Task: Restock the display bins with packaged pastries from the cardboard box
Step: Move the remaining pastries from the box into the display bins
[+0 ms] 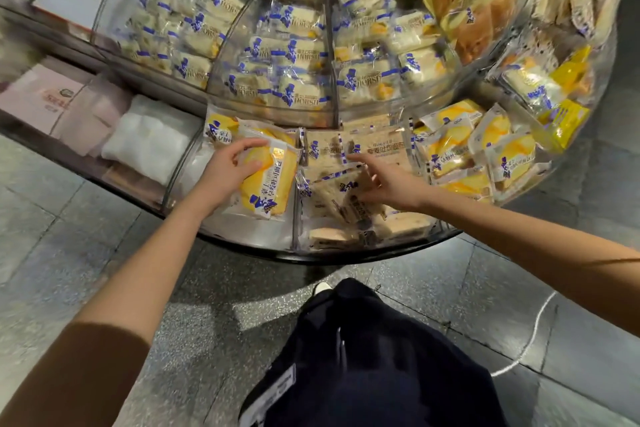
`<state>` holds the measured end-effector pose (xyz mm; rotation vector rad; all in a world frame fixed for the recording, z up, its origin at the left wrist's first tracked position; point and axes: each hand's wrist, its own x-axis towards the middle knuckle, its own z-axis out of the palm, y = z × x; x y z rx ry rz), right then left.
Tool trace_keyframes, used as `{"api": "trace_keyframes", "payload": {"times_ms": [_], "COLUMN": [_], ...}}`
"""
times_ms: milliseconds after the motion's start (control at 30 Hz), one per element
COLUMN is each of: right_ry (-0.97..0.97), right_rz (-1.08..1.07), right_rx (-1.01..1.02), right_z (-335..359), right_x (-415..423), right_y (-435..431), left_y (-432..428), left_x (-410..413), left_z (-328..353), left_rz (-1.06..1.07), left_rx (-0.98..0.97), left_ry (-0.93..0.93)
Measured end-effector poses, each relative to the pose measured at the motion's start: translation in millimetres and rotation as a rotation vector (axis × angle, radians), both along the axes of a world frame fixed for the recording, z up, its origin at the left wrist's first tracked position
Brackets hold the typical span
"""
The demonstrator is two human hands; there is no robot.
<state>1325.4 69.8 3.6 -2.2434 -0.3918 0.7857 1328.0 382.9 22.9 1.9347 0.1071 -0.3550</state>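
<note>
The left hand [230, 166] has its grip curled round a yellow pastry pack [268, 180] above the front-left bin [242, 236]. The right hand [388, 184], grip wide, hovers over toast packs [341, 201] in the neighbouring bin. The slick wrapper could slip and land across the divider [296, 218].

Wearer seen from above: bare left forearm [138, 270] and bare right forearm [519, 236], unsleeved; dark navy fabric garment [374, 357] carrying a white rectangular printed label [273, 390]; pale shoe toe [322, 287].
</note>
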Motion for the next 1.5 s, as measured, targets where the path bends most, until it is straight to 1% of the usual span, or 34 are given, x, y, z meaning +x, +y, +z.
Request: {"api": "trace_keyframes", "payload": {"times_ms": [133,233,333,433,567,633,700,800,933,1033,1133,1300,1400,1500], "right_ry": [-0.034,-0.110,-0.095,-0.074,-0.134,-0.179,-0.208,-0.241,-0.291,-0.361,-0.414,-0.470,-0.473,-0.477], "right_rz": [0.121,0.262,0.371,0.435,0.565,0.529,0.446,0.369,0.409,0.424,0.310,0.158,0.081,0.110], "right_rx": [-0.010,-0.081,-0.136,-0.159,-0.237,-0.180,-0.091,-0.054,-0.059,-0.005,0.002,-0.059,-0.025,-0.074], "right_z": [5,20,25,14,-10,-17,-24,-36,-42,-28,-1,31,42,46], "right_x": [11,36,52,50,40,38,35,28,21,32,66,122,137,147], "right_y": [4,13,29,51,68,67,63,55,51,51,50,43,50,68], "left_y": [-4,4,12,13,11,12,14,13,8,10,6,-10,-6,12], "left_x": [-2,-5,-10,-16,-23,-25,-27,-29,-29,-25,-12,26,43,56], "left_z": [1,2,2,4,7,5,5,2,-2,-2,8,32,37,41], "left_rz": [0.004,0.036,0.061,0.087,0.146,0.160,0.162,0.159,0.109,0.031,-0.036,-0.059,-0.090,-0.132], "left_rx": [0.024,0.045,0.068,0.056,0.036,0.039,0.046,0.056,0.085,0.147,0.190,0.194,0.215,0.254], "left_ry": [-0.011,-0.018,-0.017,-0.015,-0.008,-0.009,-0.014,-0.004,0.000,0.003,-0.033,-0.086,-0.085,-0.110]}}
